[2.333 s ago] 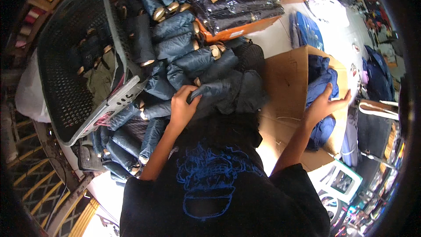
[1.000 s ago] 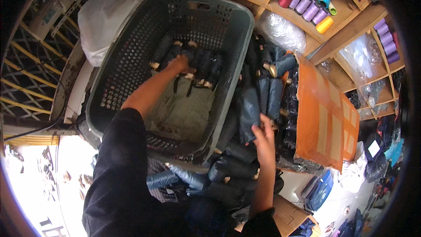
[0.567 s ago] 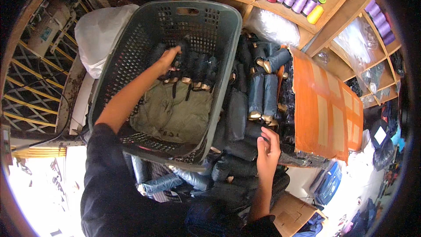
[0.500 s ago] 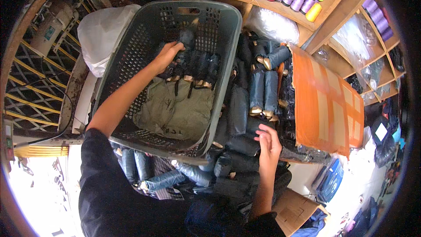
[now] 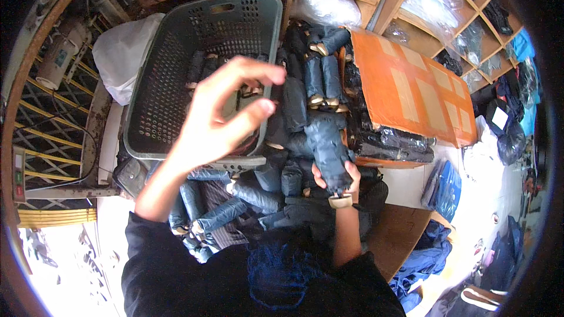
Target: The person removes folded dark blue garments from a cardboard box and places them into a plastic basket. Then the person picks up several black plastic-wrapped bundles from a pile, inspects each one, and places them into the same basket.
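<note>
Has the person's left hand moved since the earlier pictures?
Yes: against the dark basket, the left hand has shifted from the rolls inside toward the basket's right side; it looks larger, so probably raised.

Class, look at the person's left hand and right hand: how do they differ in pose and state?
The left hand is open, thumb and fingers apart, while the right hand is curled around a dark blue bundle.
The left hand shows large in front of the dark basket; the right hand looks smaller, to the basket's right.
Both hands are bare.
</note>
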`<state>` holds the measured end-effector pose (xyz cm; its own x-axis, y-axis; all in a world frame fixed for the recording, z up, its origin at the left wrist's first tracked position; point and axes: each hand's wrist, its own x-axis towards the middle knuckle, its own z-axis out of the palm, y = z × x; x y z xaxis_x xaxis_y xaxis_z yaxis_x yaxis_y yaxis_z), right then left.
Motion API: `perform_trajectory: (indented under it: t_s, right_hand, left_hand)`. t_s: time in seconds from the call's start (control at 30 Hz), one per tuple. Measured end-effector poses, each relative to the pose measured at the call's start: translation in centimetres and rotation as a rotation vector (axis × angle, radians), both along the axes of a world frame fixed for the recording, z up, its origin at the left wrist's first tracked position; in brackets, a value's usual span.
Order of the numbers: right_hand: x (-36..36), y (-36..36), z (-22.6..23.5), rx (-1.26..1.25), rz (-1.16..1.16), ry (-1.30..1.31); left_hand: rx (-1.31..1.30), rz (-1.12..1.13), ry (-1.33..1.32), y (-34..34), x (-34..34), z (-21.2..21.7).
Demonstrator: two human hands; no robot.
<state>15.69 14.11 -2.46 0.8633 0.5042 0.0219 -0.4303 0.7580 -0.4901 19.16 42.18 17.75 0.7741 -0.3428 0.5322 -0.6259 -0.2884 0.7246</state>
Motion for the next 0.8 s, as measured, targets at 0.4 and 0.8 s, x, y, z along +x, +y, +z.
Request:
perform_trajectory:
  t_s: [0.4, 0.8]
  right_hand:
    - [-4.8, -2.4, -2.3, 0.046, 0.094, 0.087]
    - [-5.4, -1.9, -1.2, 0.036, 0.037, 0.036]
  left_hand:
    - [1.171, 0.551, -0.042, -9.5, 4.3, -16.3]
    - [0.125, 0.167, 0.331, -10.2, -2.3, -13.2]
